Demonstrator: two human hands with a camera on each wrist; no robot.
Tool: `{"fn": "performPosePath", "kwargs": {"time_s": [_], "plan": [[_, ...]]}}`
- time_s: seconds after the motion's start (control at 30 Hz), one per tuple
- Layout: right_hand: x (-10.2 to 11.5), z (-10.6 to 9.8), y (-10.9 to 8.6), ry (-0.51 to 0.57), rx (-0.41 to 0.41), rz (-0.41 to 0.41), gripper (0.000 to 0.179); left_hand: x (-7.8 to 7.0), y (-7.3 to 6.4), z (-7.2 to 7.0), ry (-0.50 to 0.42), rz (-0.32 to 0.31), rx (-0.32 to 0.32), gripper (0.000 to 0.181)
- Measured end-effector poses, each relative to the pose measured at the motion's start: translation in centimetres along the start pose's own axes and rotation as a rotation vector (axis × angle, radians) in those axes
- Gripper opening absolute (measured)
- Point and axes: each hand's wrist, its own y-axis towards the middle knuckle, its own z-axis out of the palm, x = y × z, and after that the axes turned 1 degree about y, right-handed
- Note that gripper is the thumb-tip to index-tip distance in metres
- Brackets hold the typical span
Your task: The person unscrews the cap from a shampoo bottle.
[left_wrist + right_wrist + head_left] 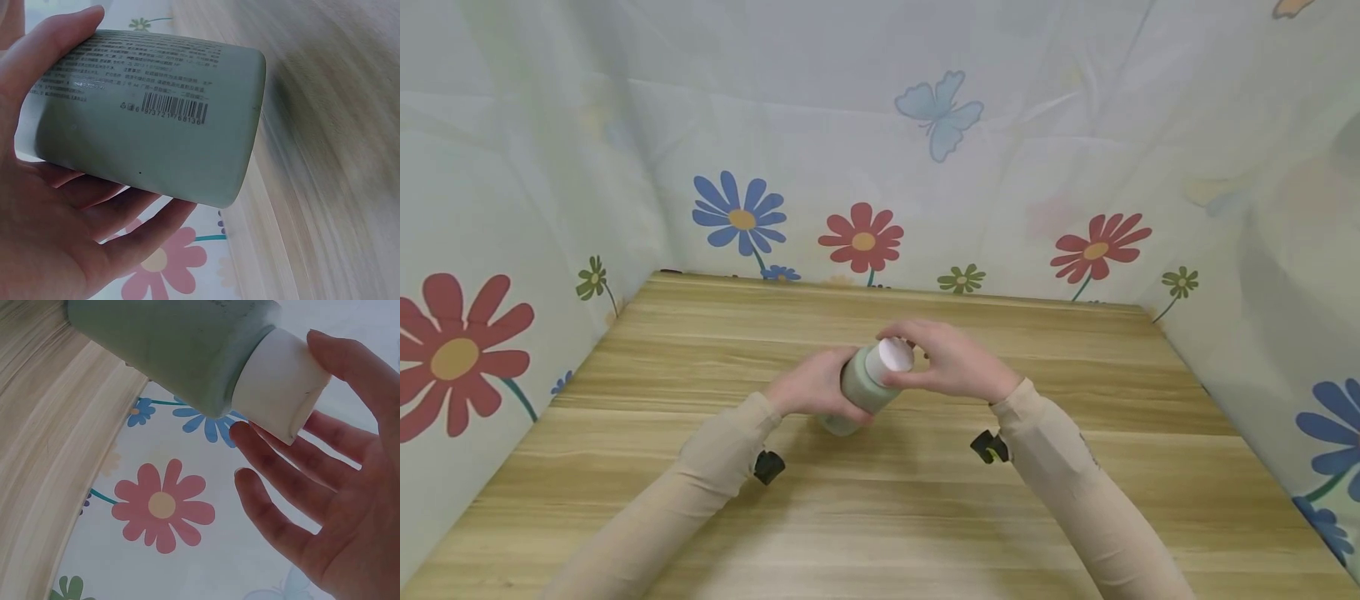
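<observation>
A pale green bottle (867, 385) with a white cap (896, 357) is tilted over the wooden table, its capped end up and to the right. My left hand (812, 386) grips the bottle's body, thumb on one side and fingers on the other. Small print and a barcode (175, 109) show on its side in the left wrist view. Around the cap curl the thumb and fingers of my right hand (958, 362). In the right wrist view the thumb (350, 359) lies at the cap's upper edge, while two fingers stand away from it.
The wooden tabletop (880, 517) spreads under both arms. White fabric (820, 108) printed with flowers and a butterfly hangs behind the table and along both sides. A dark strap piece (768, 467) juts from the left wrist, another (989, 447) from the right.
</observation>
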Motion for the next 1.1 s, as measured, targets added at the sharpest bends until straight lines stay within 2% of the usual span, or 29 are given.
{"fn": "performPosePath", "kwargs": {"time_s": [0.2,0.5,0.67,0.8,0.93,1.03,1.1], "plan": [[-0.01,-0.15,0.09,-0.022,0.05,-0.059,0.05,0.03,-0.12,0.0,0.004,-0.008,-0.003,0.073],[-0.28,-0.24,0.18,-0.009,0.071,-0.17,0.046,0.0,-0.1,-0.03,0.009,-0.018,-0.001,0.071],[-0.24,-0.27,0.17,0.001,0.093,-0.191,0.046,-0.01,-0.05,-0.03,0.004,-0.02,0.002,0.07],[-0.11,-0.17,0.2,0.024,0.103,-0.153,0.052,-0.04,-0.05,0.08,0.014,-0.018,0.002,0.07],[0.0,-0.08,0.2,0.045,0.064,-0.048,0.06,0.03,-0.08,0.23,0.018,-0.02,0.003,0.07],[-0.05,-0.09,0.14,0.037,0.027,0.013,0.058,0.05,-0.19,0.2,0.013,-0.02,0.004,0.071],[-0.13,-0.11,0.09,0.026,0.017,0.021,0.055,0.06,-0.29,0.11,0.01,-0.014,0.003,0.071]]}}
